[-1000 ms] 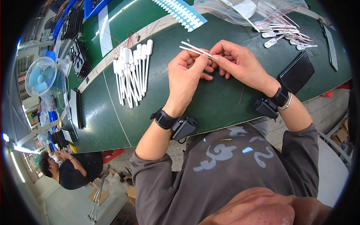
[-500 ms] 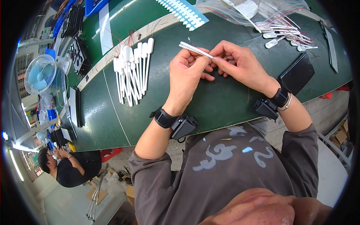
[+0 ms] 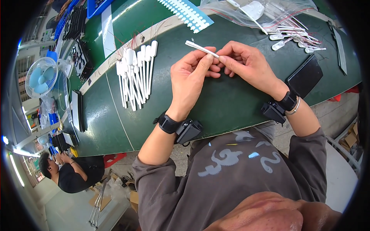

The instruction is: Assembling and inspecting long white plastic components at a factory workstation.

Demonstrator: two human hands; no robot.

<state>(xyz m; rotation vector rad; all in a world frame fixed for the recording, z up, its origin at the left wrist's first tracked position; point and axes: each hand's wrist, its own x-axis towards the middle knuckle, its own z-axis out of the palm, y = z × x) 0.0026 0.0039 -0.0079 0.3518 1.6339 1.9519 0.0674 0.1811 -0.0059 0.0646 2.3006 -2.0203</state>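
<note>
Both of my hands meet over the green tabletop around one thin white stick-shaped plastic piece (image 3: 198, 47), its free end pointing up and left. My left hand (image 3: 191, 71) pinches it between thumb and fingers along its middle. At its lower right end, the thumb and forefinger of my right hand (image 3: 244, 63) close on it. Fingers cover part of the piece. To the left lies a bunch of similar white paddle-headed sticks (image 3: 137, 67) with thin red wires at their heads.
A blue sheet of white stickers (image 3: 189, 17) lies beyond my hands. At the far right are a clear plastic bag (image 3: 231, 11) and loose wired white pieces (image 3: 279, 45). A black flat object (image 3: 305, 76) rests by my right wrist. A person (image 3: 73, 173) sits at far left.
The white piece has turned slightly in my fingers, and its two edges now look closer together. My left hand has shifted a little to the left.
</note>
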